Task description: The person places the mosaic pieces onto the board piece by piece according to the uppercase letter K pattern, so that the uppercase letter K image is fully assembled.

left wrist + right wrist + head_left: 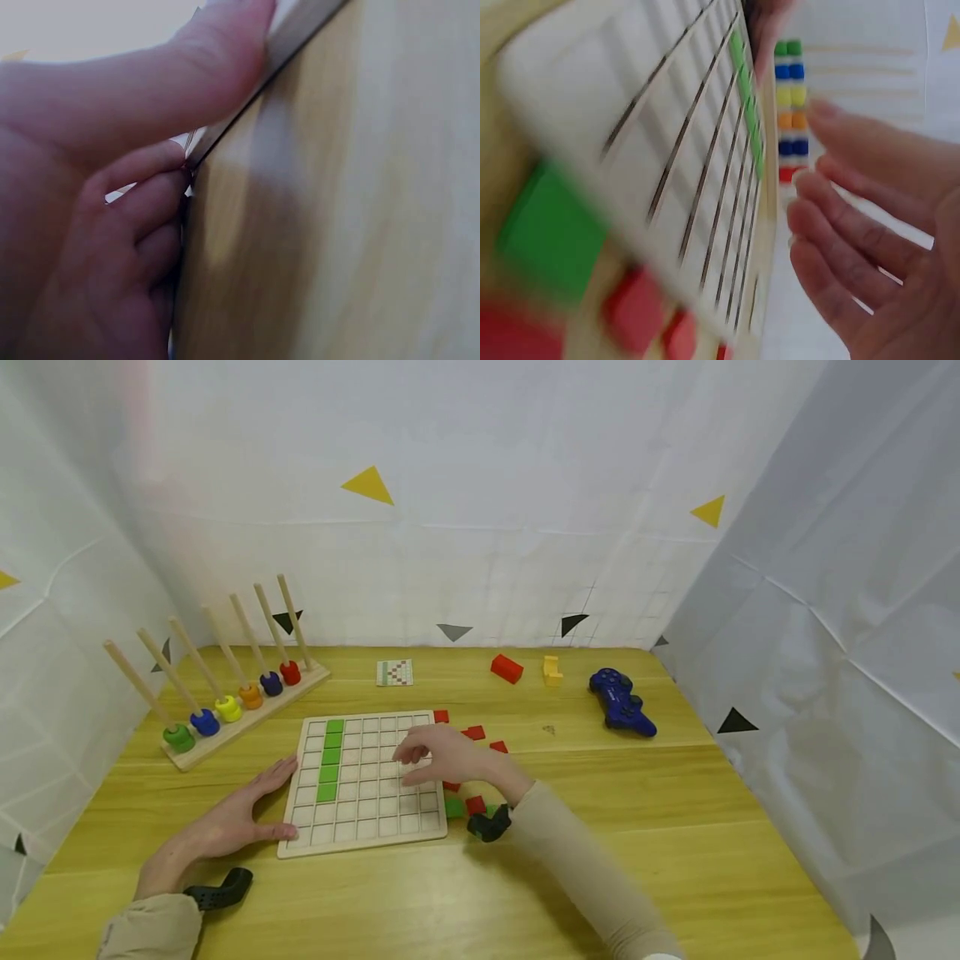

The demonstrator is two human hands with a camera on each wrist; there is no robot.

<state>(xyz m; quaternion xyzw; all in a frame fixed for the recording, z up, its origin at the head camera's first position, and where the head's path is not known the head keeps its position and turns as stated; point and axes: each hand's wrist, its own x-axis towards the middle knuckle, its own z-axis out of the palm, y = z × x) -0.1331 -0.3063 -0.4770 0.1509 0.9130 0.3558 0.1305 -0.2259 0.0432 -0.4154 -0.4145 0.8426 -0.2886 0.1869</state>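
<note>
Where the right hand (448, 753) hovers, it partly hides the board (367, 789).

Long beige sleeves (585, 864), wrinkled left cuff (161, 920), bent black device (225, 890) at each wrist

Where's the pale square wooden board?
In the head view, the pale square wooden board lies left of centre, left hand touching its left edge, right hand over its right side.

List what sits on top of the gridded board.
On the gridded board, five green tiles form one column near its left edge. The right hand hovers over the right side; squares beneath it are hidden in the head view.
</note>
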